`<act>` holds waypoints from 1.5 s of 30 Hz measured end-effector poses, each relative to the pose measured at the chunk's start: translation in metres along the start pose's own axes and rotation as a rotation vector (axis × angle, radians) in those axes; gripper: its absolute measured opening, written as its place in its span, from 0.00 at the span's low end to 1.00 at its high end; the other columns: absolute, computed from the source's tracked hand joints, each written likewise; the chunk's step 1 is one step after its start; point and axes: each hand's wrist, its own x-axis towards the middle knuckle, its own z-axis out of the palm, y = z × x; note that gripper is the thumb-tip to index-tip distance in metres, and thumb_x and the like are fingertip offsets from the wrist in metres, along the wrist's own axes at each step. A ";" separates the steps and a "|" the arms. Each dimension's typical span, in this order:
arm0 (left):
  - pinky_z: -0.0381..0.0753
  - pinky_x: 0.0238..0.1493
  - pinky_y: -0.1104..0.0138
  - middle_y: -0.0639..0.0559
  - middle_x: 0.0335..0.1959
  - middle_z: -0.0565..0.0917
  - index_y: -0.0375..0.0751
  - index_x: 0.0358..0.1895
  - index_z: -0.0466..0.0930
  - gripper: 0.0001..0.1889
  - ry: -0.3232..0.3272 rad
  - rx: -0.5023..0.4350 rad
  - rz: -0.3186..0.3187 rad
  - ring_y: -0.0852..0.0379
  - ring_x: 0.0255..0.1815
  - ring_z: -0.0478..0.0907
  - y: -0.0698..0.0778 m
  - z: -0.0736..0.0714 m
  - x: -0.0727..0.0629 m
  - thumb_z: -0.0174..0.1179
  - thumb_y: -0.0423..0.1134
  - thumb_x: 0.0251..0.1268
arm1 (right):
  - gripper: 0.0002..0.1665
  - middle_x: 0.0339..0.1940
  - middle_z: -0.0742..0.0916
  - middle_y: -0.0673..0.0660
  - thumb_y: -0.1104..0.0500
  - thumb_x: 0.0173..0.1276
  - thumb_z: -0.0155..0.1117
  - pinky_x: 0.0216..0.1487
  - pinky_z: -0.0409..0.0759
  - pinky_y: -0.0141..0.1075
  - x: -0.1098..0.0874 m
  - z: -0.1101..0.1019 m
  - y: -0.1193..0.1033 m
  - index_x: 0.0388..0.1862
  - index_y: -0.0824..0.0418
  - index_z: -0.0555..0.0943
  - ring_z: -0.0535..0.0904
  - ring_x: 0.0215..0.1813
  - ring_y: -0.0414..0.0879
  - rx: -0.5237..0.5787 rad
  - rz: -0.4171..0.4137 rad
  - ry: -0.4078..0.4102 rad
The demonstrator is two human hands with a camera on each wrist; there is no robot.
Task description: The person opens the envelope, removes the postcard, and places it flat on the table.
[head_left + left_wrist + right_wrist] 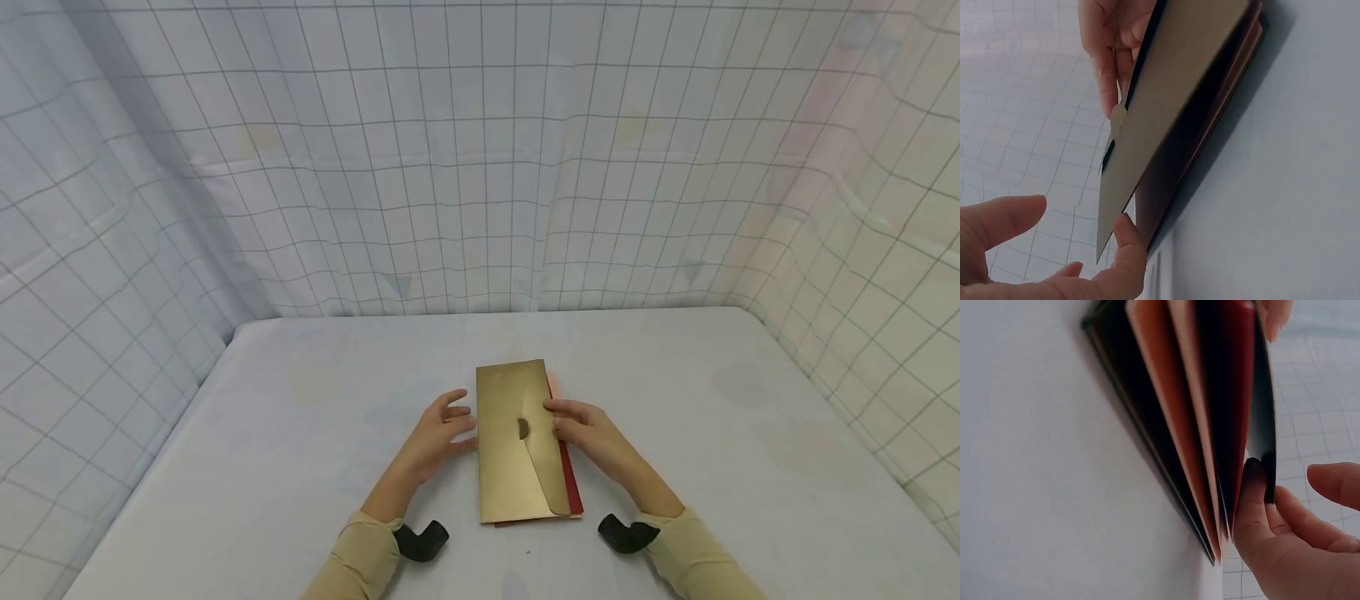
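A gold envelope (513,475) with a small dark half-round tab lies on top of a stack of coloured envelopes. Under its right edge a red envelope (572,483) shows, along with a pale pink one (553,383). My right hand (600,437) pinches the gold envelope's right edge, one finger on top and one beneath, as the right wrist view shows. At the opposite edge my left hand (435,437) has its fingers spread loosely. In the left wrist view one left fingertip (1125,228) reaches under the gold envelope's raised edge.
The stack rests on a white-covered table (300,417). In the right wrist view its layers fan apart, with an orange envelope (1169,412) among them. A white grid-patterned curtain (480,167) surrounds the table at the back and sides.
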 end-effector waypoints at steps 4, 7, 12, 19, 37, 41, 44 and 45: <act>0.79 0.50 0.62 0.32 0.62 0.65 0.39 0.71 0.55 0.33 -0.016 0.022 0.037 0.45 0.58 0.72 0.000 0.005 0.000 0.54 0.27 0.62 | 0.26 0.68 0.71 0.67 0.61 0.70 0.50 0.56 0.74 0.29 -0.001 0.001 -0.001 0.67 0.66 0.67 0.69 0.66 0.55 -0.026 -0.007 0.064; 0.79 0.45 0.66 0.33 0.62 0.67 0.41 0.69 0.59 0.33 -0.036 0.019 0.062 0.47 0.57 0.73 0.000 0.007 0.000 0.57 0.26 0.59 | 0.26 0.68 0.71 0.65 0.62 0.70 0.51 0.55 0.74 0.27 -0.002 0.003 -0.003 0.66 0.66 0.68 0.68 0.68 0.56 -0.022 -0.021 0.094; 0.78 0.43 0.70 0.31 0.62 0.68 0.39 0.69 0.58 0.33 -0.110 -0.012 0.088 0.58 0.50 0.77 -0.001 0.010 -0.002 0.56 0.24 0.59 | 0.25 0.68 0.72 0.65 0.62 0.70 0.53 0.54 0.74 0.25 -0.003 0.005 -0.006 0.65 0.64 0.69 0.68 0.68 0.57 -0.028 -0.042 0.106; 0.79 0.41 0.69 0.32 0.62 0.72 0.39 0.69 0.57 0.34 -0.184 -0.053 0.107 0.64 0.44 0.81 0.000 0.013 -0.004 0.55 0.22 0.58 | 0.25 0.67 0.73 0.63 0.61 0.69 0.55 0.53 0.75 0.28 -0.004 0.007 -0.010 0.65 0.61 0.70 0.71 0.66 0.56 -0.026 -0.066 0.112; 0.81 0.41 0.69 0.26 0.56 0.75 0.37 0.68 0.59 0.34 -0.159 -0.061 0.220 0.66 0.40 0.82 0.009 0.017 -0.009 0.57 0.21 0.56 | 0.44 0.69 0.71 0.63 0.53 0.53 0.73 0.44 0.82 0.39 -0.004 0.008 -0.015 0.68 0.54 0.67 0.79 0.55 0.61 -0.287 -0.151 0.103; 0.81 0.41 0.69 0.35 0.51 0.82 0.37 0.68 0.60 0.34 -0.157 -0.056 0.227 0.66 0.38 0.83 0.009 0.016 -0.009 0.58 0.22 0.55 | 0.42 0.68 0.72 0.63 0.53 0.55 0.72 0.50 0.80 0.42 -0.005 0.010 -0.014 0.68 0.58 0.67 0.77 0.58 0.59 -0.358 -0.208 0.112; 0.81 0.40 0.69 0.43 0.46 0.84 0.37 0.68 0.60 0.35 -0.155 -0.067 0.230 0.66 0.37 0.83 0.009 0.016 -0.009 0.58 0.21 0.55 | 0.40 0.66 0.74 0.63 0.55 0.57 0.70 0.53 0.78 0.44 -0.005 0.011 -0.015 0.67 0.61 0.67 0.76 0.60 0.57 -0.431 -0.281 0.126; 0.81 0.40 0.69 0.46 0.44 0.85 0.37 0.68 0.60 0.35 -0.153 -0.071 0.231 0.66 0.37 0.83 0.009 0.016 -0.009 0.58 0.21 0.55 | 0.39 0.66 0.75 0.63 0.56 0.57 0.70 0.53 0.78 0.44 -0.005 0.012 -0.015 0.67 0.62 0.68 0.76 0.59 0.56 -0.455 -0.306 0.134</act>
